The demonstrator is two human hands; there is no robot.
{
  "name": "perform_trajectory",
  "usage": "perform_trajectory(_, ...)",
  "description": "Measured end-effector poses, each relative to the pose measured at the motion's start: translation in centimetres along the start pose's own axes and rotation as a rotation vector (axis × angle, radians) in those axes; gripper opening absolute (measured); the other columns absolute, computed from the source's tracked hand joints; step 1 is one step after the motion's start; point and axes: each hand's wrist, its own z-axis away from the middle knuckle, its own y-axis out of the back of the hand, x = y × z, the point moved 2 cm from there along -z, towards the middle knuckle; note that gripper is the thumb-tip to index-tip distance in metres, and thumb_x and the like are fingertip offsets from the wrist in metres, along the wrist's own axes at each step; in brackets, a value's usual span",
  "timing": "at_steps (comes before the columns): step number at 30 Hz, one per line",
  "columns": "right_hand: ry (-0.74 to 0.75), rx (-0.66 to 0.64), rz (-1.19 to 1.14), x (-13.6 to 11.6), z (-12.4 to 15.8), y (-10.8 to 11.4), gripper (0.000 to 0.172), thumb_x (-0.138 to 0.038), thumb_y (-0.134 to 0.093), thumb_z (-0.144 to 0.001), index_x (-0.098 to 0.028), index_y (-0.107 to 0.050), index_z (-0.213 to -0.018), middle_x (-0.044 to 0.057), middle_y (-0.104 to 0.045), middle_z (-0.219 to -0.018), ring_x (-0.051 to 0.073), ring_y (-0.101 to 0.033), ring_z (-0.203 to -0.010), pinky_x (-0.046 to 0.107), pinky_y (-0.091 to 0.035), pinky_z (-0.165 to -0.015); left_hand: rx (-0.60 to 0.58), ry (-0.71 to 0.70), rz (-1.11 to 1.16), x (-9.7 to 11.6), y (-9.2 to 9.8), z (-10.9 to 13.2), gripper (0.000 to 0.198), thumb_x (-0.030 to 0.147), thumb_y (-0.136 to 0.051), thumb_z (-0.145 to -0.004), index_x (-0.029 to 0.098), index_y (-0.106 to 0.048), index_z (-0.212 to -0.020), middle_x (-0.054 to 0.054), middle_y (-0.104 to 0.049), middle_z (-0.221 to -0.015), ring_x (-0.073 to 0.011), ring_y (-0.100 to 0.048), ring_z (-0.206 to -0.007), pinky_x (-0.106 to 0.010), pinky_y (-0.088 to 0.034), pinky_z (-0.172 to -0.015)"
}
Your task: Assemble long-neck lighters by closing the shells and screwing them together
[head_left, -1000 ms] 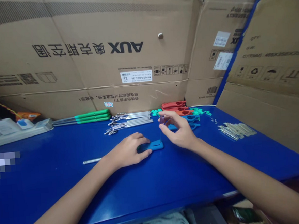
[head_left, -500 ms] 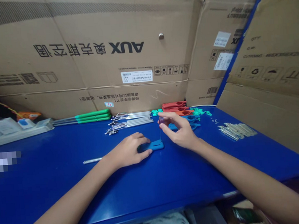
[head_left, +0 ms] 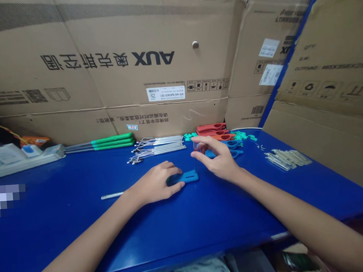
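left hand (head_left: 155,183) lies over the blue slotted plastic piece (head_left: 182,177), fingers curled down onto its end, holding it flat on the blue table top (head_left: 83,242). right hand (head_left: 217,162) is raised just beyond it, thumb and index fingertips (head_left: 198,139) pinched narrow on a small clear tube (head_left: 196,146), the other 3 fingers loosely curled. a thin wire (head_left: 195,163) hangs from the tube nearly upright, its lower end close to the blue piece; cannot tell if they touch.

handling: the tube looks light and perhaps brittle, so a fingertip hold on its body seems right. the wire looks fine and easily bent, so its free end is a poor place to take hold. the blue piece looks stiff and light and could slide on the glossy top; pressing from above should steady it.

nearby: a metal rod (head_left: 112,195) lies just beside the left hand. farther back are 3 green-handled rods (head_left: 113,141), a bundle of metal tubes with wire loops (head_left: 157,146), orange-red plastic pieces (head_left: 214,131), blue plastic pieces (head_left: 232,149) and a heap of pale slender parts (head_left: 287,158), with printed cartons (head_left: 103,83) behind.
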Motion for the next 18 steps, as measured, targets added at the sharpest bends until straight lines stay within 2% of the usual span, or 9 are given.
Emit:
perform_trajectory(12, -0.025, -0.062, -0.031, -0.64, -0.17, 0.0, 0.034, -0.014, -0.057, -0.087, -0.024, -0.059, -0.12, 0.004, -0.068, -0.098, 0.016, -0.065, -0.081, 0.034, -0.055, -0.077, 0.011, -0.002, 0.004, -0.01, -0.05, -0.02, 0.033, 0.039, -0.055, -0.09, 0.017, -0.066, -0.111, -0.008, -0.064, -0.099, -0.0223, -0.062, -0.092, -0.033, -0.049, -0.083)
perform_trajectory(18, -0.029, -0.072, -0.048, -0.48, -0.12, -0.05, 0.034, -0.015, -0.057, -0.087, -0.025, -0.057, -0.12, 0.002, -0.066, -0.092, 0.016, -0.064, -0.081, 0.034, -0.054, -0.079, 0.01, -0.004, 0.002, -0.03, -0.08, -0.02, 0.033, 0.04, -0.055, -0.09, 0.017, -0.066, -0.111, -0.008, -0.064, -0.099, -0.0224, -0.062, -0.092, -0.033, -0.049, -0.083)
